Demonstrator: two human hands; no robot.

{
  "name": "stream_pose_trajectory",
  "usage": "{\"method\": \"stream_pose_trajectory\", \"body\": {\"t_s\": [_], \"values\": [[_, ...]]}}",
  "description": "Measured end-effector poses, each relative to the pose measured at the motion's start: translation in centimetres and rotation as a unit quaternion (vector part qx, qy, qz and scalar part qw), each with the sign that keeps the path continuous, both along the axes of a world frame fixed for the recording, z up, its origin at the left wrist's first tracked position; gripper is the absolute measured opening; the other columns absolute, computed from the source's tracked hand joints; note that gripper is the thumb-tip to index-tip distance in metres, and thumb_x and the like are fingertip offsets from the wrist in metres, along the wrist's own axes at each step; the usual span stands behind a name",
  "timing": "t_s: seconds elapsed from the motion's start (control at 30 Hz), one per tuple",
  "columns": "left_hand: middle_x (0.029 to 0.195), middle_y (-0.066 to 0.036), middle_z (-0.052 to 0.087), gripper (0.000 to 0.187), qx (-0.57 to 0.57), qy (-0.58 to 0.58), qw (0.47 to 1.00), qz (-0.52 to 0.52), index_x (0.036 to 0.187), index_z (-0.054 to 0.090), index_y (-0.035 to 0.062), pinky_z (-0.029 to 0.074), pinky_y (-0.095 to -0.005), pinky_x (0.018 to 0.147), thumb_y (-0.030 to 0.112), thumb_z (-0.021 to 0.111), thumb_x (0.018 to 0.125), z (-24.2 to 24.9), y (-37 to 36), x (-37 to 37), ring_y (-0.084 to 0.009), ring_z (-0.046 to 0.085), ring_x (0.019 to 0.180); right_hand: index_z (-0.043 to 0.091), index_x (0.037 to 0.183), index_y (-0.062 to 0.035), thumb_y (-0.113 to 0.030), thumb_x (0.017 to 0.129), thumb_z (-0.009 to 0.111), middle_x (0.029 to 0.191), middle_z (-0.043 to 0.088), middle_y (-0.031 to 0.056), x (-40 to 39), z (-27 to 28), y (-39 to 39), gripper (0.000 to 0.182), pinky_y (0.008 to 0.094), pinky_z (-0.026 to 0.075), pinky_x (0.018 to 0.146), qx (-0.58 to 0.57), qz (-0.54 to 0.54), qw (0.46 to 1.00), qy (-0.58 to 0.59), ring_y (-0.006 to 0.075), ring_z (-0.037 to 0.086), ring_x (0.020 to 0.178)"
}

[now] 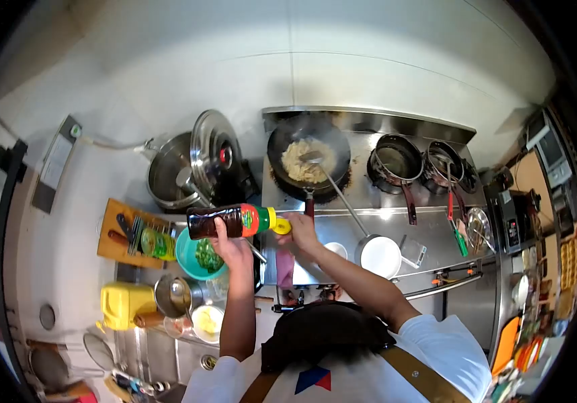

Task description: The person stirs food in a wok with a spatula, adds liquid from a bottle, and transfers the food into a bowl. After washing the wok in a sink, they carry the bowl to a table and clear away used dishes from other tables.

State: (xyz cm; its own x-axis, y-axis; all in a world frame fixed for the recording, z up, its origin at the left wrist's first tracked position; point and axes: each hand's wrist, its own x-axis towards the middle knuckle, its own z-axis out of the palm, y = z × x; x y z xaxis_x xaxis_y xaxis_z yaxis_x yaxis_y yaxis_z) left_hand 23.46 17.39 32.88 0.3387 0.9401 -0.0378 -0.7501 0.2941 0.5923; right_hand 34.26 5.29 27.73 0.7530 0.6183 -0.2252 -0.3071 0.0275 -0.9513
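My left hand [232, 248] is wrapped around the body of a dark sauce bottle [211, 222] with a green and red label, which lies on its side in the air. My right hand [302, 234] has its fingers closed at the bottle's yellow cap [281, 226]. Just beyond the hands, a wok [276, 165] stands on the stove with pale, steaming food [307, 160] in it. A long-handled ladle [328, 176] rests in the wok, its handle slanting toward the front right.
Two saucepans [396, 160] [441, 164] stand right of the wok. A large pot [169, 176] with a tilted lid [213, 151] is at the left. Nearer are a turquoise bowl [186, 254] of chopped greens, a yellow jug [127, 306] and a white bowl [380, 258].
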Motion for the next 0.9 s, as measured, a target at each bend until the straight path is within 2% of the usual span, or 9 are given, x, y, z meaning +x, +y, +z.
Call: {"method": "stream_pose_trajectory", "body": {"t_s": [0.03, 0.07, 0.1, 0.17, 0.2, 0.27, 0.37, 0.6, 0.9], "values": [[0.109, -0.008, 0.060, 0.033, 0.002, -0.009, 1.000, 0.000, 0.116, 0.052, 0.0062, 0.048, -0.0387, 0.090, 0.018, 0.064, 0.088, 0.6, 0.0, 1.9, -0.0200, 0.059, 0.096, 0.052, 0.115, 0.0024, -0.022, 0.095, 0.044, 0.079, 0.064, 0.0126, 2.8, -2.3, -1.2, 0.033, 0.0346, 0.052, 0.054, -0.060, -0.027, 0.982, -0.176, 0.0215, 0.062, 0.062], [0.109, -0.007, 0.060, 0.032, 0.021, 0.004, 1.000, -0.012, 0.115, 0.052, 0.0056, 0.048, -0.0382, 0.090, 0.017, 0.065, 0.088, 1.5, 0.1, 3.7, -0.0198, 0.059, 0.096, 0.052, 0.116, 0.0022, -0.020, 0.091, 0.050, 0.080, 0.065, 0.0139, 5.7, -2.4, -3.2, 0.034, 0.0392, 0.052, 0.062, -0.169, -0.104, 0.894, -0.401, 0.0275, 0.062, 0.066], [0.109, -0.007, 0.060, 0.032, 0.042, 0.017, 0.999, -0.024, 0.115, 0.053, 0.0050, 0.048, -0.0378, 0.090, 0.015, 0.065, 0.087, 2.5, 0.2, 5.5, -0.0196, 0.059, 0.096, 0.051, 0.117, 0.0019, -0.017, 0.086, 0.055, 0.081, 0.065, 0.0153, 8.3, -2.4, -5.3, 0.037, 0.0437, 0.052, 0.070, -0.271, -0.173, 0.739, -0.592, 0.0335, 0.063, 0.070], [0.104, -0.006, 0.061, 0.028, 0.145, 0.052, 0.988, -0.011, 0.110, 0.055, 0.0026, 0.049, -0.0327, 0.086, 0.004, 0.065, 0.085, 3.2, 0.5, 9.9, -0.0166, 0.059, 0.092, 0.057, 0.111, 0.0007, -0.014, 0.078, 0.059, 0.084, 0.065, 0.0199, 10.9, -3.3, -8.6, 0.036, 0.0447, 0.049, 0.078, -0.393, -0.189, 0.700, -0.566, 0.0404, 0.062, 0.080], [0.102, -0.006, 0.062, 0.028, 0.183, 0.082, 0.979, -0.019, 0.109, 0.055, 0.0021, 0.049, -0.0315, 0.085, 0.003, 0.066, 0.084, 2.8, 0.8, 12.4, -0.0156, 0.059, 0.091, 0.057, 0.111, 0.0007, -0.014, 0.078, 0.059, 0.084, 0.065, 0.0199, 12.5, -5.0, -10.1, 0.036, 0.0447, 0.049, 0.078, -0.394, -0.203, 0.700, -0.560, 0.0404, 0.062, 0.080], [0.098, -0.005, 0.062, 0.027, 0.245, 0.133, 0.960, -0.034, 0.105, 0.056, 0.0010, 0.047, -0.0279, 0.082, 0.000, 0.068, 0.081, 2.5, 0.6, 16.9, -0.0127, 0.058, 0.086, 0.061, 0.111, -0.0005, -0.008, 0.075, 0.054, 0.093, 0.063, 0.0276, 14.7, -9.0, -12.1, 0.037, 0.0446, 0.047, 0.083, -0.397, 0.051, 0.873, -0.279, 0.0419, 0.061, 0.092], [0.096, -0.004, 0.062, 0.031, 0.313, 0.171, 0.934, -0.035, 0.103, 0.056, 0.0004, 0.046, -0.0263, 0.079, 0.004, 0.073, 0.078, 2.4, -0.4, 22.9, -0.0121, 0.057, 0.084, 0.062, 0.113, -0.0041, -0.006, 0.075, 0.052, 0.102, 0.062, 0.0270, 14.2, -5.2, -14.4, 0.039, 0.0426, 0.046, 0.087, -0.324, -0.001, 0.922, -0.213, 0.0408, 0.060, 0.097], [0.098, -0.008, 0.064, 0.034, 0.317, 0.125, 0.940, -0.031, 0.104, 0.055, 0.0005, 0.049, -0.0295, 0.078, 0.004, 0.075, 0.076, 5.2, -0.1, 32.6, -0.0147, 0.060, 0.085, 0.058, 0.121, -0.0076, -0.009, 0.079, 0.054, 0.105, 0.062, 0.0237, 15.7, 1.4, -15.8, 0.042, 0.0397, 0.046, 0.089, -0.221, -0.074, 0.940, -0.250, 0.0386, 0.059, 0.101], [0.098, -0.006, 0.063, 0.029, 0.336, 0.166, 0.927, -0.021, 0.102, 0.058, 0.0002, 0.049, -0.0291, 0.077, 0.005, 0.074, 0.078, 4.2, 0.9, 31.0, -0.0151, 0.060, 0.084, 0.057, 0.122, -0.0066, -0.008, 0.079, 0.053, 0.105, 0.062, 0.0237, 17.0, -1.5, -15.7, 0.044, 0.0405, 0.047, 0.089, -0.253, -0.050, 0.939, -0.226, 0.0394, 0.059, 0.101]]}}
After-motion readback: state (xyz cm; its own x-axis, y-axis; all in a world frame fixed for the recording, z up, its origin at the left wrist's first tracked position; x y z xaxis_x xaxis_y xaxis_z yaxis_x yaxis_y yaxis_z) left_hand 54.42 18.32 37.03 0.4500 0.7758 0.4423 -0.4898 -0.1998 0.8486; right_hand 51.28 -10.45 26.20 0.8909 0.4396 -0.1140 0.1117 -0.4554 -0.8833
